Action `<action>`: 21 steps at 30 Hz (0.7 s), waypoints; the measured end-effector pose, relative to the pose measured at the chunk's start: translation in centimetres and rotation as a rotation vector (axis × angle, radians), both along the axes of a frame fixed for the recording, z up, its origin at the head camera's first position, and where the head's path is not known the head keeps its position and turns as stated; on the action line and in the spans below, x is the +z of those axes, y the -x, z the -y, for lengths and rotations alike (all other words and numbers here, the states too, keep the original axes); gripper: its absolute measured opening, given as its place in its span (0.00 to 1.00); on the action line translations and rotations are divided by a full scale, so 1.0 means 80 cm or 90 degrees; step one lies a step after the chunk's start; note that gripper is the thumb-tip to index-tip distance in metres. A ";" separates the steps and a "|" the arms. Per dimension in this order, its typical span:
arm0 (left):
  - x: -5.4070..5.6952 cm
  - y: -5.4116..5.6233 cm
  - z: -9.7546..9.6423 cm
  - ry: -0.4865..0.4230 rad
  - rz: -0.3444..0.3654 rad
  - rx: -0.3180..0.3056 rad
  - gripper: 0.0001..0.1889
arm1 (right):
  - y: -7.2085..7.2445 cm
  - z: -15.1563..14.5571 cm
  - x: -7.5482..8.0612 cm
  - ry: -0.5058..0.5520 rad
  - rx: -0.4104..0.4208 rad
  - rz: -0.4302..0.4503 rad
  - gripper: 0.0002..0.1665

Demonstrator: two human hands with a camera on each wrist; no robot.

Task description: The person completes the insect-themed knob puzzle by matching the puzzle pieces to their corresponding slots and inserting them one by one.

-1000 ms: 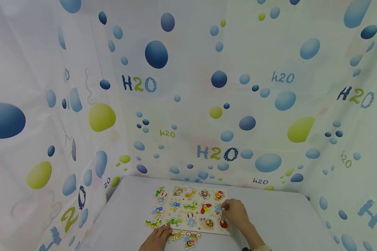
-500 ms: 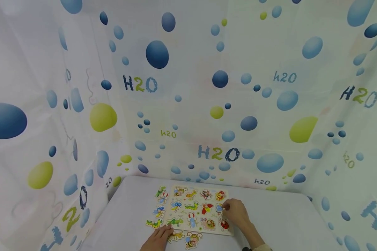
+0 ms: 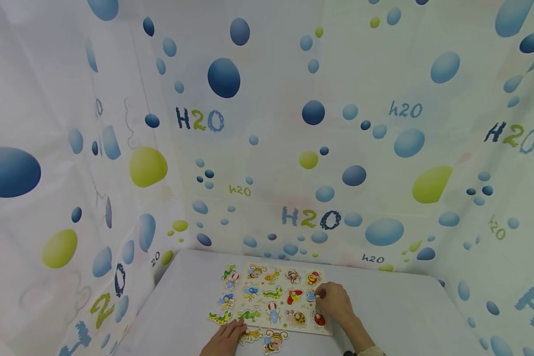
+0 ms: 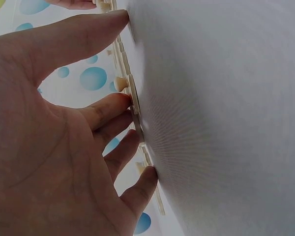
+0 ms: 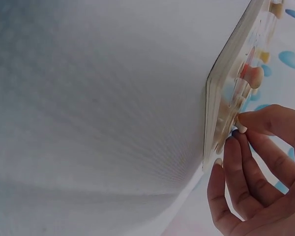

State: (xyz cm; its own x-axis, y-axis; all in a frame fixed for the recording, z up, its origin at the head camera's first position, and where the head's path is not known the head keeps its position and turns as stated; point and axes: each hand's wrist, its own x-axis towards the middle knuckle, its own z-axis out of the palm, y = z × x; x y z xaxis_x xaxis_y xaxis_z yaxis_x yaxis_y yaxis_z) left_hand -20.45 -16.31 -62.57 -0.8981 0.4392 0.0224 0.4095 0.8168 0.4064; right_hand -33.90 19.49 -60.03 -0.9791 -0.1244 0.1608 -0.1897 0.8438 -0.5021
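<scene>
Spotted H2O-print sheeting behind, beside white table.

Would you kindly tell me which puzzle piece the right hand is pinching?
The blue piece at the right end of the middle row on the board. It alone has its knob pinched by the right hand; the red-winged piece beside it is untouched.

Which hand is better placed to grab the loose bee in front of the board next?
Probably the left hand: it rests nearer the bee, while the right hand pinches a blue piece at the right edge of the board.
</scene>
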 end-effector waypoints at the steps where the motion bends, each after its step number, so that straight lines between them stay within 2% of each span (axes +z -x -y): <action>1: 0.000 0.000 0.000 -0.001 0.002 0.000 0.48 | 0.000 0.000 0.000 0.001 0.000 0.000 0.08; 21: -0.003 0.000 0.001 0.007 -0.019 -0.004 0.47 | 0.004 0.002 -0.007 -0.005 0.000 -0.016 0.07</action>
